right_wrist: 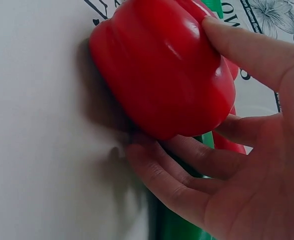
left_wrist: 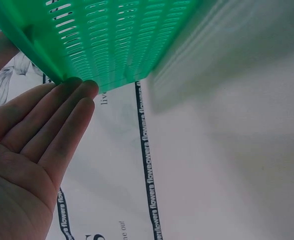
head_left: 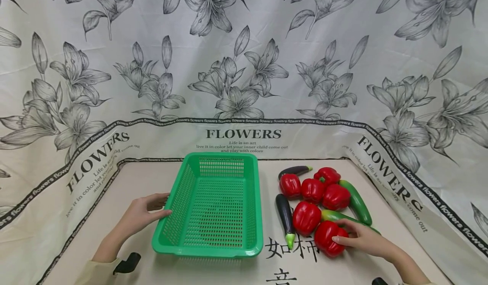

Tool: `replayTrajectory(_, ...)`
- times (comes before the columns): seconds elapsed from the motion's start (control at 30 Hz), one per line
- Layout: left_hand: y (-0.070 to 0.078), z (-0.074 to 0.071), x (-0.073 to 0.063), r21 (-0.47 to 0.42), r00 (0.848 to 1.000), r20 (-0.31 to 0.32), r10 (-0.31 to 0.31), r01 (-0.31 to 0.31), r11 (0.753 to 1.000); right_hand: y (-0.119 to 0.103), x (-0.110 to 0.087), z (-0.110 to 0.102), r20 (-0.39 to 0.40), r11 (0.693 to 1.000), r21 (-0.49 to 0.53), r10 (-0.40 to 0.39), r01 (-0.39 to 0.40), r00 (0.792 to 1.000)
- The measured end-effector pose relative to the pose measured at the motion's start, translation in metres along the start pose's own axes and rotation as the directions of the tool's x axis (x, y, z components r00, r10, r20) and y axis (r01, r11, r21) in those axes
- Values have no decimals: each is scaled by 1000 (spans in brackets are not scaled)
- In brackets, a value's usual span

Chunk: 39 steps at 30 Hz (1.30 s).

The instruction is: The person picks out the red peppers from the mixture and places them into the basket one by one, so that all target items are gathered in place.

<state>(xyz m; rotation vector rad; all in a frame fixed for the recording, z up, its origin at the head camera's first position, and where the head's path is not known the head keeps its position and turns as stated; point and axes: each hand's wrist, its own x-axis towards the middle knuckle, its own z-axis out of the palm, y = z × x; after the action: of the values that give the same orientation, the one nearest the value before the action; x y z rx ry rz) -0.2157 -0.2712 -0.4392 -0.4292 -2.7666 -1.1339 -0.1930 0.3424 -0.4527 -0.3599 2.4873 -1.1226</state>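
Observation:
A green plastic basket (head_left: 253, 208) with slotted walls stands left of centre, nothing inside it. My left hand (head_left: 146, 211) holds its left rim, thumb over the edge; in the left wrist view the fingers (left_wrist: 62, 117) lie fairly straight against the outer side. On the right, my right hand (head_left: 360, 236) grips the nearest red bell pepper (head_left: 328, 238), thumb on one side. The right wrist view shows this bell pepper (right_wrist: 161, 70) close up, with the other fingers (right_wrist: 161, 182) reaching around and under it.
More red bell peppers (head_left: 306, 218) cluster behind the held one. Two dark eggplants (head_left: 284, 211) lie along the cluster's left and back. Two green zucchini-like vegetables (head_left: 356, 202) lie at its right. A printed flower cloth (head_left: 244, 86) hangs behind the table (head_left: 133, 183).

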Motion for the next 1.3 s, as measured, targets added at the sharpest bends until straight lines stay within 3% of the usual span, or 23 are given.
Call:
replayTrajectory(0.63,-2,3,1,-11,1000,3,-15,15,1000,-1,-2,3,11,993,118,23,-24,1000)
replayTrajectory(0.87,-2,2,0,-14,1000,3,-25,25,1000,-2,0,4,-3,993,115,-30,30,1000)
replayTrajectory(1.3,3,-2,-1,-37,1000,1,-11,11,999,-9,1,6,-2,998,67,-15,15,1000)
